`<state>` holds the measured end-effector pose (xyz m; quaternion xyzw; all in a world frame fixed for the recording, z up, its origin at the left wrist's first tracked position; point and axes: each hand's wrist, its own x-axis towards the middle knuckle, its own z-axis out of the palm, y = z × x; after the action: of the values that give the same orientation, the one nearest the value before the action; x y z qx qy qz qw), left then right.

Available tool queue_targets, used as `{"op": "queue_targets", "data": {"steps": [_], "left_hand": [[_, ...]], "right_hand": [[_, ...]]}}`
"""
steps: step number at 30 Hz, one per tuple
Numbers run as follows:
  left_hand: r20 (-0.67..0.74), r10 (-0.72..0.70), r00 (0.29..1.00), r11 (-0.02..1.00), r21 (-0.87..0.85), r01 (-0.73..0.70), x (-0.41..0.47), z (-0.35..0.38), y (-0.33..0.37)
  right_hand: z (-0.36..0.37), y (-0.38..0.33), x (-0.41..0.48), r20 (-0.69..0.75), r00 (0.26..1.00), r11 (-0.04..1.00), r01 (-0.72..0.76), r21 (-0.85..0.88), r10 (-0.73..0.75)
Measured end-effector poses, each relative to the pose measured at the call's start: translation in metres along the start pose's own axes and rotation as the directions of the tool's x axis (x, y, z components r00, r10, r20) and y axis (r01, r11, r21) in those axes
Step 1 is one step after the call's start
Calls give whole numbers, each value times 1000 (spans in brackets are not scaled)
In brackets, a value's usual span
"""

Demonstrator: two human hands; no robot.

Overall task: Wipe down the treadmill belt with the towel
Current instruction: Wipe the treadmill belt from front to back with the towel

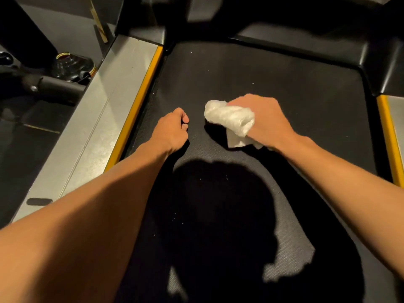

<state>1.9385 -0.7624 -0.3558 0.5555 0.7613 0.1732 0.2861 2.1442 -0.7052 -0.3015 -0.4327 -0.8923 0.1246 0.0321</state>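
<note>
The black textured treadmill belt (pixel 251 73) fills the middle of the view, flecked with small pale specks. My right hand (pixel 265 119) grips a crumpled white towel (pixel 230 120) and holds it down on the belt near its centre. My left hand (pixel 172 127) rests on the belt just left of the towel, its fingers curled under and holding nothing. A dark shadow of my head and arms covers the near part of the belt.
A grey side rail (pixel 94 127) with a yellow edge strip (pixel 140 101) runs along the belt's left. Another yellow strip (pixel 388 136) borders the right. The black motor cover (pixel 306 36) closes the far end. Dark gym equipment (pixel 65 71) stands at far left.
</note>
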Motion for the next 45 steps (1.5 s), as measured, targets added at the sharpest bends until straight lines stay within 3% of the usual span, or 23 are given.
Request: {"op": "queue_targets", "data": {"steps": [2,5,7,9,11,13,15,17,19,21,24,27,29,30,32,34,37,39,42,44,45], "left_hand": [[11,-9,1000,1000,0,9,0,0,0],[29,-7,1000,1000,20,7,-4,-1,3],[34,-3,999,999,42,2,-6,-1,4],[31,-1,1000,998,66,-1,-9,-2,5],[18,22,1000,996,90,-23,-15,-3,5],[-7,73,997,991,112,-71,-24,-2,6],[-21,137,990,980,147,-132,-35,-1,9],[-1,186,983,966,182,-183,-43,-1,13],[40,214,976,956,198,-217,-49,-1,18],[91,224,970,949,207,-239,-54,-1,23],[178,225,958,938,227,-263,-60,3,28],[222,239,945,921,256,-293,-64,9,29],[205,279,938,890,312,-333,-67,13,30],[187,309,933,868,345,-357,-69,14,31],[172,393,903,807,405,-429,-71,18,31],[207,447,870,752,440,-491,-71,22,28],[192,439,878,747,465,-475,-67,24,25],[163,433,887,757,468,-456,-65,27,29],[135,422,896,782,447,-435,-63,31,36],[109,407,907,805,426,-412,-61,34,39],[106,405,908,807,424,-410,-60,35,41]], "right_hand": [[-1,36,10,-89,988,988,-134,-78,127],[12,40,-4,48,980,977,-188,-104,193],[19,8,-26,168,977,987,-118,-104,135],[23,-30,-55,245,970,995,-19,100,-6],[31,-60,-89,171,965,924,125,360,-197],[38,-69,-107,86,959,900,218,378,-269],[32,-54,-97,88,987,961,105,255,-131],[22,-20,-80,32,993,993,-113,37,112],[12,18,-75,-45,954,955,-297,10,297],[18,31,-83,-15,934,934,-358,-11,358],[31,-14,-100,156,953,963,-267,28,260],[37,-64,-124,282,960,976,-66,209,5],[36,-72,-132,232,967,967,44,252,-104],[31,-65,-129,169,980,982,76,171,-106],[16,-29,-115,5,995,994,-97,40,97],[1,27,-108,-109,956,962,-273,1,271],[-11,90,-115,-63,874,869,-486,-94,482],[-4,82,-122,32,853,852,-516,-91,520],[19,19,-149,163,921,925,-370,89,353],[26,-41,-176,308,950,960,-141,242,62],[28,-62,-186,368,926,942,-42,333,-88]]}}
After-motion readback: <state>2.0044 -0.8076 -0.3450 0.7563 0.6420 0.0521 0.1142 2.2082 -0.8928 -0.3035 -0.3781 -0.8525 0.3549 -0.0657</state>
